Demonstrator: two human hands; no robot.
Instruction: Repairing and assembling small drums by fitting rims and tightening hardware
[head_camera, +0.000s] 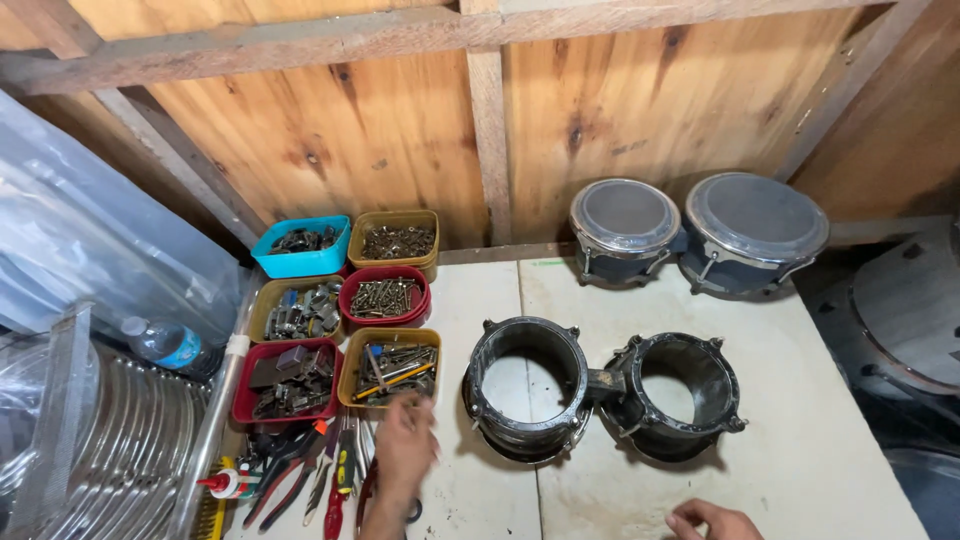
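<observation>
My left hand (405, 448) reaches up to the front edge of an olive tray (389, 368) that holds screws, bits and a pencil; its fingers are blurred and I cannot see whether they grip anything. My right hand (712, 521) rests at the table's front edge, fingers curled, nothing visible in it. Between the hands stands a pair of joined black bongo shells (600, 386) without heads, open side up.
Several small trays of screws and fittings (340, 290) sit at the left. Pliers and cutters (300, 470) lie below them. A finished bongo pair (700, 235) stands against the wooden wall. A water bottle (170, 345) and metal racks lie far left.
</observation>
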